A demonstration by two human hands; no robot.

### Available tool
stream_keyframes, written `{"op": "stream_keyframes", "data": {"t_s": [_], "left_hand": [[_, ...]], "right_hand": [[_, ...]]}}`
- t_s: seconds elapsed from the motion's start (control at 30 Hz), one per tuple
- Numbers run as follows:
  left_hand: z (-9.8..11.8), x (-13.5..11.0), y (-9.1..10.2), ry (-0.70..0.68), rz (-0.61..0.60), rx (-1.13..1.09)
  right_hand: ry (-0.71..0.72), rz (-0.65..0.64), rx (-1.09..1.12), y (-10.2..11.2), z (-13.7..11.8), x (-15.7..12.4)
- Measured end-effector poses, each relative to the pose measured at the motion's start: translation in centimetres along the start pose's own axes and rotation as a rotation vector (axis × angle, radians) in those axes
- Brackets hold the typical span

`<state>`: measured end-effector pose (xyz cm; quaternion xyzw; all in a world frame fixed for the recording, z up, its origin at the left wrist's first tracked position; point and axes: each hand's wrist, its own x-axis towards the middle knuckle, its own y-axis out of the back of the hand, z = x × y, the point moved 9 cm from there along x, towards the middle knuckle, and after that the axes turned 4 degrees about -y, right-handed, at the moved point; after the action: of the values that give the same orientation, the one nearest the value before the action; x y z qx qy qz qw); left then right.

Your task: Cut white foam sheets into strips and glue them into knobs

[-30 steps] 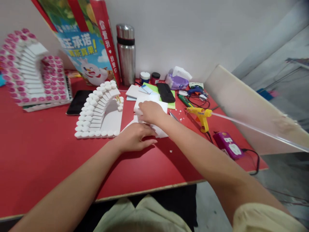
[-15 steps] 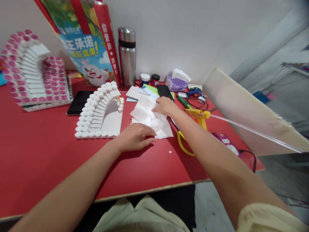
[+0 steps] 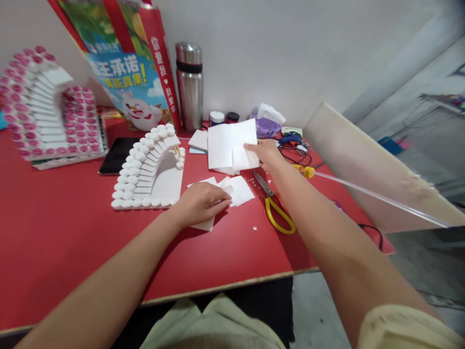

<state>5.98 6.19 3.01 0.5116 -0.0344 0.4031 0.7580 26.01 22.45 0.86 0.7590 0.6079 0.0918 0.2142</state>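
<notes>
Red worktop (image 3: 72,232): cluttered toward the wall, and I see bare room along its near edge. The white stepped model (image 3: 148,169) stands just left of the work. My right hand (image 3: 267,152) pinches the white sheets (image 3: 227,145) by their right edge, held upright above the worktop. I judge them light, fairly stiff and easily creased, best taken at an edge. My left hand (image 3: 199,203) lies palm-down, pressing offcuts (image 3: 240,189) flat, with the scissors (image 3: 276,208) just beside them to the right.
</notes>
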Motion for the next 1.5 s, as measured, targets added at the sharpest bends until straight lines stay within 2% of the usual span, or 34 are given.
{"op": "stream_keyframes", "data": {"t_s": [0.07, 0.1, 0.2, 0.37, 0.47, 0.57, 0.6, 0.67, 0.77, 0.87, 0.97, 1.03, 1.13, 1.2, 1.27, 1.37, 1.5], "left_hand": [[0.1, 0.0, 0.2, -0.016, 0.026, 0.017], [0.2, 0.0, 0.3, -0.033, 0.035, 0.023], [0.8, 0.2, 0.5, -0.098, 0.051, 0.029], [0.8, 0.2, 0.4, -0.123, 0.063, 0.013], [0.2, 0.1, 0.0, -0.068, 0.024, 0.001], [-0.1, 0.1, -0.3, -0.029, -0.002, -0.017], [-0.2, 0.1, -0.3, -0.027, -0.005, -0.020], [-0.2, 0.2, -0.2, -0.022, -0.007, -0.020], [-0.7, 0.2, -0.1, 0.013, -0.008, -0.032], [-1.2, 0.0, 0.1, 0.050, 0.010, -0.103], [-1.1, -0.1, 0.9, 0.085, 0.098, -0.254], [-1.7, -0.2, 1.5, 0.185, 0.208, -0.413], [-3.7, -0.7, 2.2, 0.388, 0.424, -0.704], [-5.0, -1.1, 2.4, 0.438, 0.537, -0.869], [-5.8, -1.3, 2.2, 0.465, 0.574, -0.988], [-6.4, -1.7, 1.7, 0.560, 0.568, -1.074], [-6.3, -2.2, 1.4, 0.673, 0.605, -1.081]], "right_hand": [[0.031, 0.019, -0.185, 0.3, -0.3, -0.4], [0.099, 0.071, -0.325, 0.6, -1.0, -0.9], [0.418, 0.173, -0.678, -0.4, -4.3, -3.7], [0.756, -0.155, -0.938, -7.8, -6.0, -8.9], [0.873, -0.215, -1.049, -10.7, -6.0, -10.5], [0.918, -0.222, -1.060, -11.7, -6.0, -10.7], [0.911, -0.199, -1.022, -11.3, -6.3, -10.5], [0.844, -0.098, -0.860, -9.2, -7.4, -9.6], [0.686, 0.071, -0.465, -4.1, -9.6, -7.7], [0.525, 0.157, -0.051, 0.7, -10.8, -6.0], [0.428, 0.190, 0.297, 4.0, -10.8, -6.2], [0.420, 0.194, 0.436, 5.2, -10.4, -7.6], [0.310, 0.018, 0.440, 4.1, -8.2, -9.5], [0.180, -0.132, 0.431, 2.2, -5.8, -10.3], [0.105, -0.200, 0.446, 0.6, -3.6, -10.8], [0.075, -0.178, 0.474, -0.8, -1.3, -10.8], [0.159, -0.067, 0.448, -0.7, -1.0, -10.8]]}}
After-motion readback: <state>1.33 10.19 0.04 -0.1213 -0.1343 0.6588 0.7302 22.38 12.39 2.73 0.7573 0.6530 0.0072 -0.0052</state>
